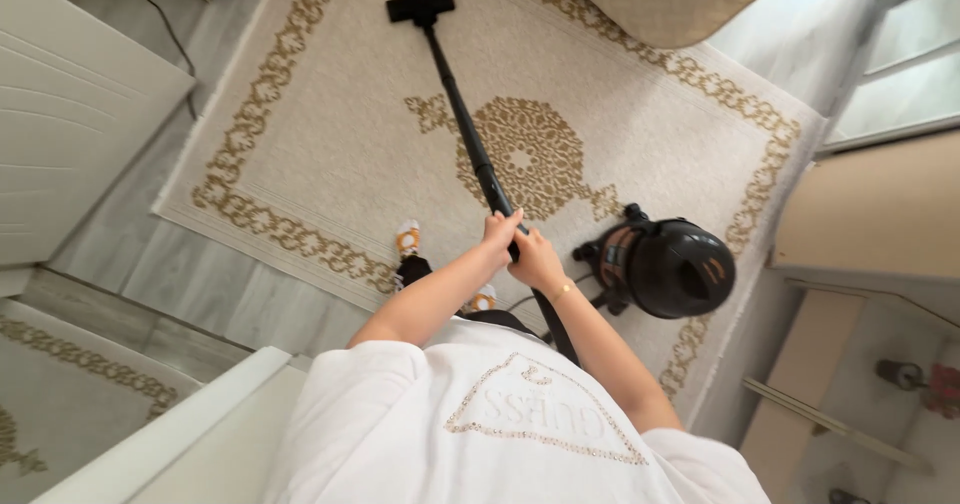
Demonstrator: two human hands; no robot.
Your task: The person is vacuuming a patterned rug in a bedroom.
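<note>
A round black canister vacuum cleaner with a glossy domed lid and brown sides (668, 264) is seen standing on the near right part of a cream rectangular carpet with a gold leopard-pattern border and central medallion (330, 134); its lid is closed and its contents cannot be seen. A long, straight, matte black vacuum wand (462, 114) is shown running from the hands up across the medallion to a flat rectangular black floor nozzle (420, 6), which lies on the carpet near its far edge. The left hand (500, 232) is wrapped tightly around the wand's lower end, and the right hand (537, 261), with a thin gold bracelet at the wrist, is clamped on the wand just below it, the two hands touching. A black hose (556, 329) is seen passing down from the grip beside the right forearm. A white short-sleeved shirt with a beaded triangular motif (500, 434) fills the foreground. Two feet in white and orange footwear (408, 239) are visible on the carpet's near edge. Grey marble-look floor tiles (200, 284) surround the carpet, and a white panelled cabinet (70, 114) stands at the left.
</note>
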